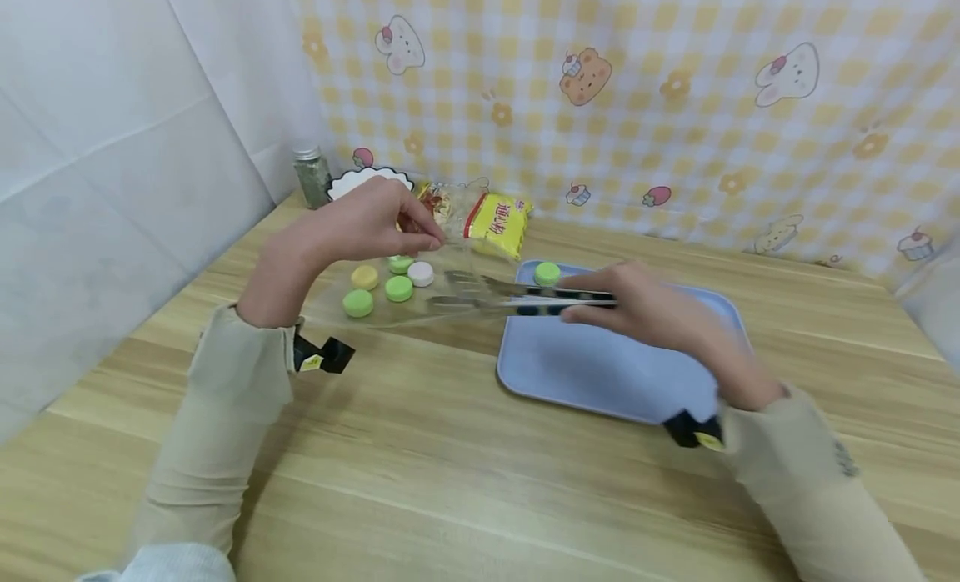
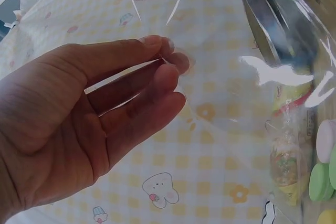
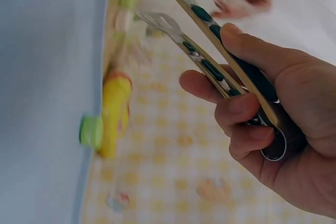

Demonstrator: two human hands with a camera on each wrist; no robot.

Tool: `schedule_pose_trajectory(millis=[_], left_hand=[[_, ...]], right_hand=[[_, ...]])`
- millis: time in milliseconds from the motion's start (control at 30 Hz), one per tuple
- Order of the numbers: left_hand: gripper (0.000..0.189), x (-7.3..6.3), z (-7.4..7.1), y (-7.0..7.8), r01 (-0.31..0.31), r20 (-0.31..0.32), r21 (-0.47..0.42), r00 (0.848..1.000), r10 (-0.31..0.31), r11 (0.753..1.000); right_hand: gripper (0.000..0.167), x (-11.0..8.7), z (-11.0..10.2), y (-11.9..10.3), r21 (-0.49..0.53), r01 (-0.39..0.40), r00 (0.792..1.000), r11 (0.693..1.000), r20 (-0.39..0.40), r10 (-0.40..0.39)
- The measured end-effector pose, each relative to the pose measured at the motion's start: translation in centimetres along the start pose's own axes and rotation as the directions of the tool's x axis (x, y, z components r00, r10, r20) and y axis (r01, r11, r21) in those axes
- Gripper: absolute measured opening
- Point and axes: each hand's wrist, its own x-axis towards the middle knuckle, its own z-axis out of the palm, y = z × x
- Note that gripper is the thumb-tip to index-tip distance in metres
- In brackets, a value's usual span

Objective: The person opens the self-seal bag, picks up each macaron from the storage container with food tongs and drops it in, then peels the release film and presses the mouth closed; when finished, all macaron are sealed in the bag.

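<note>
My left hand (image 1: 367,219) pinches the top edge of a clear plastic bag (image 1: 441,258) between thumb and fingertips, holding that edge up. Several green macarons (image 1: 399,288), a yellow macaron (image 1: 365,278) and a whitish macaron (image 1: 421,273) show through the plastic. In my right hand (image 1: 637,303) are metal serving tongs (image 1: 577,294) with dark patterned handles, gripped with fingers and thumb around them. Their slotted tips (image 3: 167,23) stand apart with nothing between them, and in the head view they overlap the bag's right part. One green macaron (image 1: 547,273) sits on a blue tray (image 1: 600,369), near its far left corner.
Behind the bag lie a yellow food packet (image 1: 501,223) and another clear packet (image 1: 438,203). A scalloped white dish (image 1: 360,180) and a glass jar of green flakes (image 1: 312,180) stand at the back left. A checked curtain (image 1: 637,132) hangs along the table's far edge.
</note>
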Motion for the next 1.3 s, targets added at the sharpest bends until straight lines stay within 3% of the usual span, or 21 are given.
schedule_pose_trajectory(millis=[200, 300, 400, 467, 567, 867, 1300], left_hand=[[0.011, 0.1, -0.2, 0.1, 0.033, -0.008, 0.049, 0.999, -0.033, 0.998], [0.011, 0.0, -0.3, 0.1, 0.043, -0.021, 0.053, 0.999, -0.042, 0.998], [0.011, -0.1, -0.4, 0.0, 0.047, -0.032, 0.049, 0.998, -0.045, 0.998], [0.011, -0.1, -0.4, -0.1, 0.047, -0.044, 0.039, 0.998, -0.045, 0.998], [0.01, -0.3, -0.4, -0.3, 0.037, -0.058, 0.032, 0.998, -0.036, 0.999], [0.01, -0.2, -0.5, -0.1, 0.043, -0.051, 0.037, 0.998, -0.041, 0.998], [0.01, 0.7, -0.1, 0.2, 0.045, -0.026, 0.05, 0.999, -0.044, 0.998]], right_hand=[[0.033, -6.4, -3.5, 3.5, -0.029, -0.026, 0.994, 0.999, -0.106, 0.023], [0.033, -8.5, -5.1, 5.0, -0.061, -0.159, 0.979, 0.985, -0.137, 0.149], [0.035, -9.6, -6.1, 6.4, -0.096, -0.315, 0.943, 0.944, -0.15, 0.299], [0.039, -9.7, -6.2, 7.1, -0.103, -0.392, 0.915, 0.914, -0.147, 0.375], [0.044, -9.1, -5.9, 7.9, -0.112, -0.414, 0.906, 0.903, -0.15, 0.397], [0.042, -7.3, -3.4, 7.9, -0.123, -0.316, 0.941, 0.941, -0.167, 0.294], [0.049, -6.9, -1.4, 8.1, -0.037, -0.345, 0.933, 0.938, -0.126, 0.338]])
